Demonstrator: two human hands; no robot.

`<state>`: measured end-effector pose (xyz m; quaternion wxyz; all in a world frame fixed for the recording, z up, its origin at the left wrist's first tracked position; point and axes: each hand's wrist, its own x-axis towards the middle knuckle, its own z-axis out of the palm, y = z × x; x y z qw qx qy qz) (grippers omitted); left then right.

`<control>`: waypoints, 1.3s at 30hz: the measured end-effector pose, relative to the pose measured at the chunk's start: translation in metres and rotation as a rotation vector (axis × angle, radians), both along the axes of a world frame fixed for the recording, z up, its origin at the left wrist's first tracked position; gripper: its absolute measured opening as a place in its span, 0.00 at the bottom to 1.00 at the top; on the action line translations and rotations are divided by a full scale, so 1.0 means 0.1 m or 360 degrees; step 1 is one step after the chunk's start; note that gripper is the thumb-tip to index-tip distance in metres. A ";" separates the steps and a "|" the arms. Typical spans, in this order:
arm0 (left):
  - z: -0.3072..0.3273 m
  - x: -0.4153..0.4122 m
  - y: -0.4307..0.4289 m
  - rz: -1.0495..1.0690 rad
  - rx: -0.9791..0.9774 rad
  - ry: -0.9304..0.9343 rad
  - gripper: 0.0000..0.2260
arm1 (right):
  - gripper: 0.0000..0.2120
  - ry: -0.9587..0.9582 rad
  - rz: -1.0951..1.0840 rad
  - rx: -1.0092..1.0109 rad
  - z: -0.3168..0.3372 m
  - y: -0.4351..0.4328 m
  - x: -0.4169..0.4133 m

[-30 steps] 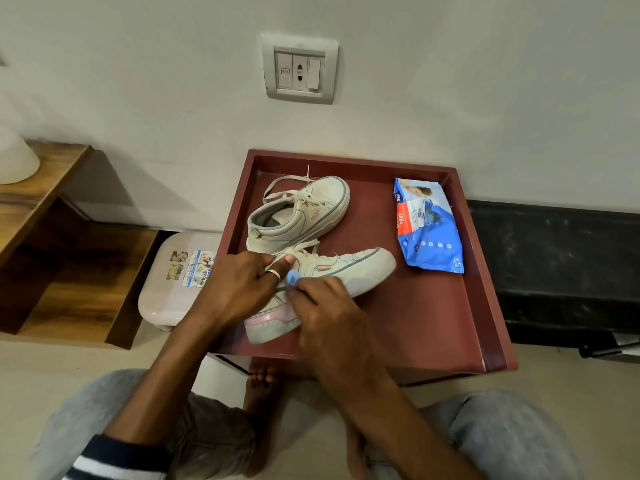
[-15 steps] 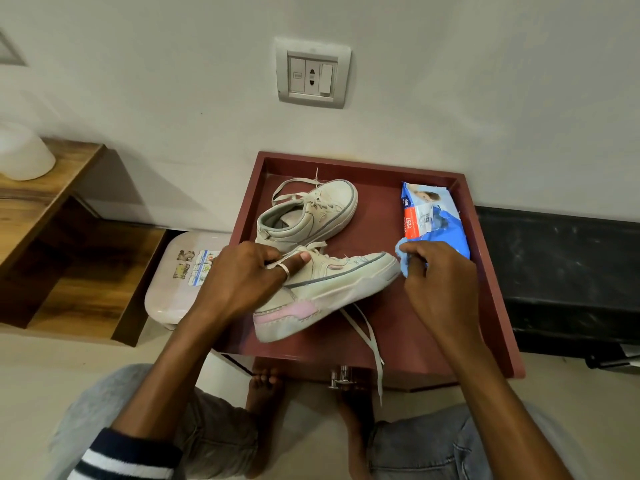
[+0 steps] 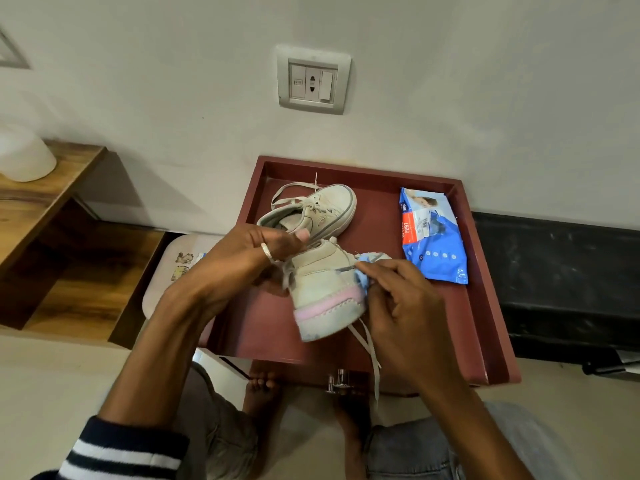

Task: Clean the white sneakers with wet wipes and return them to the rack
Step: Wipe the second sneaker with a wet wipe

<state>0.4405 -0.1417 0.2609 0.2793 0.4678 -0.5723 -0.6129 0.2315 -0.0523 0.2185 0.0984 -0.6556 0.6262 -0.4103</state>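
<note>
Head view: the left hand (image 3: 242, 268) gripped the nearer sneaker (image 3: 325, 289) at its collar and laces. The shoe was tipped up over the red worktop (image 3: 433, 323), heel toward the person, likely to turn its side wall to the other hand. The right hand (image 3: 398, 299) pinched a blue wet wipe (image 3: 367, 268) against that side, just above the pink sole band. The second sneaker (image 3: 318, 209) sat flat on the worktop behind, apparently waiting its turn. The wipes pack (image 3: 433, 237) lay to the right, handy for a fresh sheet.
</note>
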 end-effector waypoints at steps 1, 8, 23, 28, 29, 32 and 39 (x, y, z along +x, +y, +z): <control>0.01 0.01 0.01 -0.0124 0.0002 0.0053 0.16 | 0.14 -0.0037 -0.0031 0.0013 0.03 -0.01 -0.05; 0.04 -0.12 0.01 -0.0358 -0.0070 0.0155 0.24 | 0.16 -0.0432 -0.0095 0.0235 0.07 -0.06 -0.38; 0.01 -0.66 0.05 0.0113 -0.0336 0.0615 0.06 | 0.09 -0.1120 -0.0135 0.0031 0.26 0.02 -0.37; 0.03 -0.73 0.06 0.0251 -0.0381 0.0585 0.12 | 0.33 -0.0897 0.0204 0.0156 0.26 0.05 -0.34; 0.03 -0.75 0.06 0.0247 -0.0425 0.0539 0.13 | 0.37 -0.0852 0.0186 0.0180 0.25 0.04 -0.34; 0.01 -0.79 0.07 0.0192 -0.0509 0.0443 0.15 | 0.43 -0.0768 0.0084 0.0178 0.23 0.02 -0.35; -0.04 -0.60 -0.02 0.0263 -0.0471 0.0151 0.17 | 0.32 -0.0826 0.0022 0.0140 0.26 0.01 -0.46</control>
